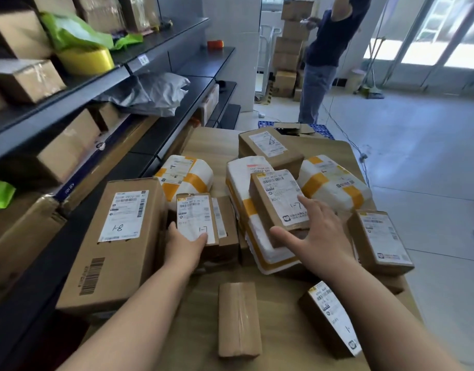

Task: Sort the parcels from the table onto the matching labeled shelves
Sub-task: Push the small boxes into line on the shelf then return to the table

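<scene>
Over the crowded table [203, 140], left hand [183, 246] fingers clasp a small carton [197, 219] marked 1-7; right hand [315, 231], fingers spread wide, reaches its twin [280, 199]. Picking underway; next, probably, carrying both to the shelves [161, 41].

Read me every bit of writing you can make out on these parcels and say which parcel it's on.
"8-1": handwritten on the label of the big cardboard box.
"1-7": handwritten on the small box under the left hand.
"1-7" and "A020": on the box by the right hand.
All fine print, barcodes and the shelf tag: too small or blurred.
</scene>
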`<state>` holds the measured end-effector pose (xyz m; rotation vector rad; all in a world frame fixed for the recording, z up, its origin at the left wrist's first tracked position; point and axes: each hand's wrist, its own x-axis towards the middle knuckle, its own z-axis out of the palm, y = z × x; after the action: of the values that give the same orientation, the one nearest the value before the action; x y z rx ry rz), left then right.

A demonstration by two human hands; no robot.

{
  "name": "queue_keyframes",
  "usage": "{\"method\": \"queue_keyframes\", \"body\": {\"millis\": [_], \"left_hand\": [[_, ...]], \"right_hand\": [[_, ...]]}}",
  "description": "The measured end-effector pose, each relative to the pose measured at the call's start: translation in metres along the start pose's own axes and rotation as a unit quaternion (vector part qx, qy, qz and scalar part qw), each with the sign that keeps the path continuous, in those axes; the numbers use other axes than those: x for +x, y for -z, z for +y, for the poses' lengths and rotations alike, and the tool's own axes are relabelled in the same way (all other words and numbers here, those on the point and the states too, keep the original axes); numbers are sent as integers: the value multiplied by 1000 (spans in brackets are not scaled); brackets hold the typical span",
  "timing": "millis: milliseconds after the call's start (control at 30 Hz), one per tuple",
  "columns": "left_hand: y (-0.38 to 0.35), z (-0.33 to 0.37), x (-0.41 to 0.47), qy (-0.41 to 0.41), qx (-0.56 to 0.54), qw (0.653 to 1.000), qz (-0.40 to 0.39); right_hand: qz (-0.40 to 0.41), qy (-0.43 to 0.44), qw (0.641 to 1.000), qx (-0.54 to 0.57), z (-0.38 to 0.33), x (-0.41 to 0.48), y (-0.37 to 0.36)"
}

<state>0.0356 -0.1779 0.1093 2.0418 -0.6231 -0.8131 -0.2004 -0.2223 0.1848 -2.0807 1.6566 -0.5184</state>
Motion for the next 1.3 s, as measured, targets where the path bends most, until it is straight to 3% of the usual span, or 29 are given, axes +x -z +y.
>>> {"method": "queue_keyframes", "body": {"millis": [100,300,433,533,633,767,1067,1300], "left_hand": [[3,-2,4,50,-40,998,-14],[5,-8,-1,76,-129,986,-76],[4,-2,-18,111,-295,942,-117],[1,11,-39,55,-366,916,-158],[-8,22,-59,-10,-333,920,-207],[-23,29,-72,-41,-287,936,-201],[-24,34,-92,-57,-314,924,-209],[-20,25,-118,-69,-318,927,-186]], "right_hand": [[0,-33,997,73,-1,2,2],[-42,-89,979,177,0,2,3],[-49,-101,974,197,4,2,6],[-47,-99,971,212,7,2,8],[-42,-94,969,227,9,2,7],[-31,-91,960,262,9,1,5],[-56,-89,909,404,18,-5,18],[-129,-73,874,463,25,-24,21]]}}
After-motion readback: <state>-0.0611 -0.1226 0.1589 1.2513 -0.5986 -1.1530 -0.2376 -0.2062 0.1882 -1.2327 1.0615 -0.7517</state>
